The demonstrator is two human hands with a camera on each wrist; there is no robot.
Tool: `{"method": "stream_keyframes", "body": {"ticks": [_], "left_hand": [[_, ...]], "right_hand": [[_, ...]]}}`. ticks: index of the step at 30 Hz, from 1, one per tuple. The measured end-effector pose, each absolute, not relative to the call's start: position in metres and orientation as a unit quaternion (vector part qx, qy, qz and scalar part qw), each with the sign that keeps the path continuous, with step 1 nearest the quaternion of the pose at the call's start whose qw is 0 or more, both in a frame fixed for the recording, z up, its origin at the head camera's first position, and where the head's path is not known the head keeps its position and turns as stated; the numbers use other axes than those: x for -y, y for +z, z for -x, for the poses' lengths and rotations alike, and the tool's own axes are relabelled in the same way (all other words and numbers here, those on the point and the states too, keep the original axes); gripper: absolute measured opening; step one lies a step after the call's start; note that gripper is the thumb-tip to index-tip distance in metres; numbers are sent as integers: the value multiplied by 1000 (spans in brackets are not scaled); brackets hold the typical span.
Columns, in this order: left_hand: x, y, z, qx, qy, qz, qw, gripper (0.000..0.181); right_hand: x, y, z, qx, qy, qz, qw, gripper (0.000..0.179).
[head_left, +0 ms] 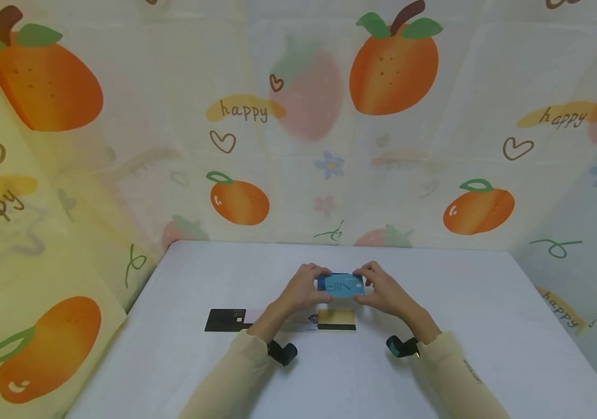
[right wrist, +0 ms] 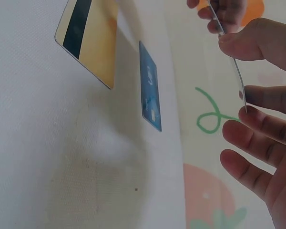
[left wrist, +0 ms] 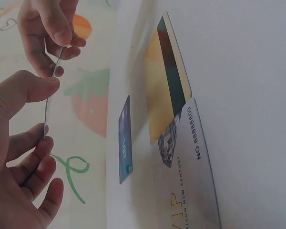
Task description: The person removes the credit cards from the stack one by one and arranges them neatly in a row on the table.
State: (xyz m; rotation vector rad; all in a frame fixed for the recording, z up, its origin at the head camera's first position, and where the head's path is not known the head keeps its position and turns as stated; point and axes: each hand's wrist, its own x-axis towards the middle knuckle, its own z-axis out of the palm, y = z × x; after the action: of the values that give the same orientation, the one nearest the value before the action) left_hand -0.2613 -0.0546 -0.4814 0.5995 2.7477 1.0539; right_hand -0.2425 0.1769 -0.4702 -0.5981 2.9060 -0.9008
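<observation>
Above the table my left hand (head_left: 302,287) and right hand (head_left: 384,292) pinch a thin card (head_left: 341,286) by its opposite ends. In the head view it looks light blue; the left wrist view shows the held card (left wrist: 46,107) edge-on, so its face is hidden there. A blue VIP card (left wrist: 126,148) lies on the table below and beyond the hands, mostly hidden in the head view. Nearer me are a gold card (head_left: 337,317) with a dark stripe, a white VIP card (left wrist: 195,176) with a diamond picture, and a black card (head_left: 224,320).
The gold, white and black cards form a side-by-side row on the white table (head_left: 146,372); my left forearm covers part of it. Behind the table hangs a fruit-print cloth (head_left: 298,192). A dark wrist device (head_left: 402,347) sits at each cuff.
</observation>
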Motion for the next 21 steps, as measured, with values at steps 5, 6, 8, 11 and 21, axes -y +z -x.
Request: {"method": "stream_keyframes", "body": {"ticks": [5,6,8,11,21], "left_hand": [[54,-482,259,-911,353,-203,65,56],[54,-482,258,-911,353,-205,64,56],[53,-483,258,-911,351,-208,63,57],[52,-485,257,-912,346,-213,61,58],[49,-484,250,-912,342,-216,70,59]], "right_hand": [[-178,-470,241,-935,-294,197,16,50],[-179,-470,240,-935,-294,198,14,50],[-180,-469,238,-935,-295,197,14,49],[-182,-467,235,-935,-297,195,18,48],[-185,-467,230,-934,-302,190,29,49]]}}
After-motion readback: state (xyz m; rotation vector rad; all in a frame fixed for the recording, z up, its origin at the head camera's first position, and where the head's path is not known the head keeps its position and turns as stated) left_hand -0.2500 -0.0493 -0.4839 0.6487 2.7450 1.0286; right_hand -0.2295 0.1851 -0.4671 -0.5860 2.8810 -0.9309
